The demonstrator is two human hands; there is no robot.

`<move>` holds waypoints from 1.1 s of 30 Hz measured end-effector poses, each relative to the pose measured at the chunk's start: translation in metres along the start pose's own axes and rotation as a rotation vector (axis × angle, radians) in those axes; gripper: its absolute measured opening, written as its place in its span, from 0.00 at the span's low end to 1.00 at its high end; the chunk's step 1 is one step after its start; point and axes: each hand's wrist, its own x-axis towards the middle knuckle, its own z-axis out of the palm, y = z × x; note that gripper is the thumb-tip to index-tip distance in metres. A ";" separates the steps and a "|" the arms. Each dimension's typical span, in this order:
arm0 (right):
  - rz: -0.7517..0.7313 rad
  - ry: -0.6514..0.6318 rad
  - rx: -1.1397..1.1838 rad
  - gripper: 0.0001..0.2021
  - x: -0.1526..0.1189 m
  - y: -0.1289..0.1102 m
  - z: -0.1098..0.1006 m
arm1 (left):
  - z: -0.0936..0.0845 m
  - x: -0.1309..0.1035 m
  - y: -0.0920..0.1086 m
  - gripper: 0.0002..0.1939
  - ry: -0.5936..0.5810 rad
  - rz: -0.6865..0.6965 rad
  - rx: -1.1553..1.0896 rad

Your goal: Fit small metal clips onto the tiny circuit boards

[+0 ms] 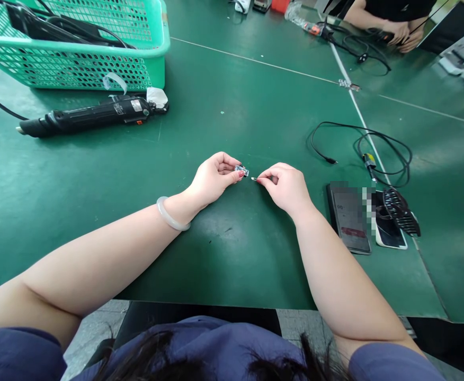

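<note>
Between the thumb and fingers of my left hand [215, 177] is a small part [241, 170] that looks like a little circuit board, dark and pale with metallic bits. My right hand [283, 185] pinches a tiny pale, thin piece [253, 179] at its fingertips. The thin piece points toward the board, with a narrow gap between them. Both hands are just above the green tabletop [232, 238], near its middle. Fine detail of either part is too small to make out.
A black electric screwdriver [92, 114] lies at left before a green basket [148, 69] holding black cabled tools. At right are a dark phone [349, 217], a white-edged phone [393, 233], a black hair clip [401, 211] and a coiled cable [409, 159]. Another person's hands [404, 34] are far right.
</note>
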 end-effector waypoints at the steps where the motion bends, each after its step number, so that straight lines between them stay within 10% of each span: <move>1: -0.008 0.047 0.015 0.05 -0.001 -0.003 -0.001 | 0.000 0.000 0.000 0.09 -0.001 0.000 0.005; 6: -0.036 0.265 0.183 0.03 -0.009 -0.024 -0.001 | -0.001 0.001 0.000 0.12 -0.041 0.000 0.063; 33: -0.114 0.216 0.075 0.03 -0.015 -0.042 0.000 | -0.002 0.000 -0.002 0.11 -0.106 0.066 0.270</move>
